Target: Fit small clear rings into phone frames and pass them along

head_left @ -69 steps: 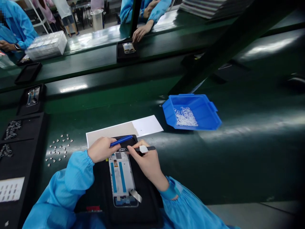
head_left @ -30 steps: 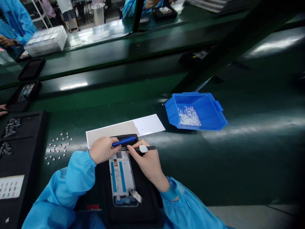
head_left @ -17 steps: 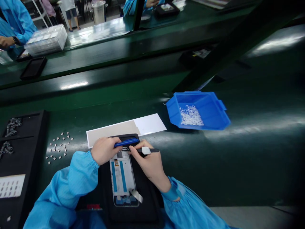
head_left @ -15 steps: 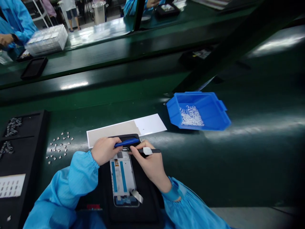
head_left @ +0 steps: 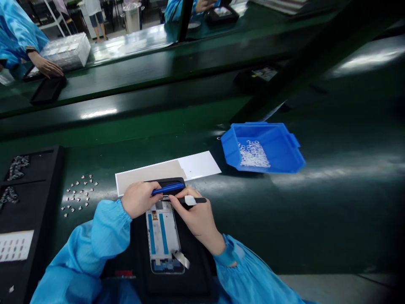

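An opened phone frame [head_left: 169, 236] with blue strips lies on a black padded tray [head_left: 193, 274] in front of me. At its far left corner, my left hand [head_left: 139, 199] is closed around a blue pen-like tool [head_left: 169, 188]. Closed in a pinch, my right hand [head_left: 198, 219] holds black tweezers [head_left: 200, 200] with a white wrap. The tweezers' tips point left at the phone's top end; what they touch there is too small to make out. A silvery flex strip [head_left: 181, 259] sticks out near the phone's lower end.
A blue bin [head_left: 284, 152] with small white rings stands at the right. Behind the tray lies a white and beige sheet [head_left: 202, 164]. Several small metal parts [head_left: 79, 198] are scattered at the left, beside a black compartment tray [head_left: 41, 198]. A co-worker's hand [head_left: 46, 65] is across the bench.
My right hand and the tweezers have shifted slightly left along the phone's top end. My left hand has stayed in place. The co-worker's hand has reached to a black tray.
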### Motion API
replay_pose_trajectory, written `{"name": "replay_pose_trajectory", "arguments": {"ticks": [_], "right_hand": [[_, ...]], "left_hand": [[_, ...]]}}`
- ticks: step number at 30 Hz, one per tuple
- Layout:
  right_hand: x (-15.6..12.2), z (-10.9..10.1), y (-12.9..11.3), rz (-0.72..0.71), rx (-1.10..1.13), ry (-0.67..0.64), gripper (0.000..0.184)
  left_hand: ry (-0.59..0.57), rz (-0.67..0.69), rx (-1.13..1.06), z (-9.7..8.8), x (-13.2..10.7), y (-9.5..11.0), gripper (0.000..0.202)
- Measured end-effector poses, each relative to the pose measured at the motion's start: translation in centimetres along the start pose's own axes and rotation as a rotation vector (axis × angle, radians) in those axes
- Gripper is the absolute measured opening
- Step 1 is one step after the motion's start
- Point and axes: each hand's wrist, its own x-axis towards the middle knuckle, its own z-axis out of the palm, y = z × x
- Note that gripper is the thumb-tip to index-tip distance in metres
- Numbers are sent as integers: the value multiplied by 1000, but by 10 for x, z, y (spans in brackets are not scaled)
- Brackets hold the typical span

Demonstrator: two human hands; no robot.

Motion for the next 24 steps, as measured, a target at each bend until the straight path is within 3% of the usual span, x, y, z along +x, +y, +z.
{"name": "replay_pose_trajectory", "arguments": {"ticks": [6, 15, 17, 21, 24], "right_hand": [[1, 1, 0, -34, -38, 22, 24], [1, 3, 6, 95, 256, 95, 20], [3, 3, 8, 96, 296, 163, 16], [5, 2, 9, 129, 372, 262, 20], [4, 3, 9, 126, 402, 287, 22]], "left_hand": [[-5, 7, -17, -1, 0, 0, 18], [47, 3, -39, 2, -1, 0, 17], [115, 13, -157, 2, -7, -6, 18], [411, -48, -457, 7, -38, -27, 28], [457, -119, -483, 27, -73, -45, 36]]}}
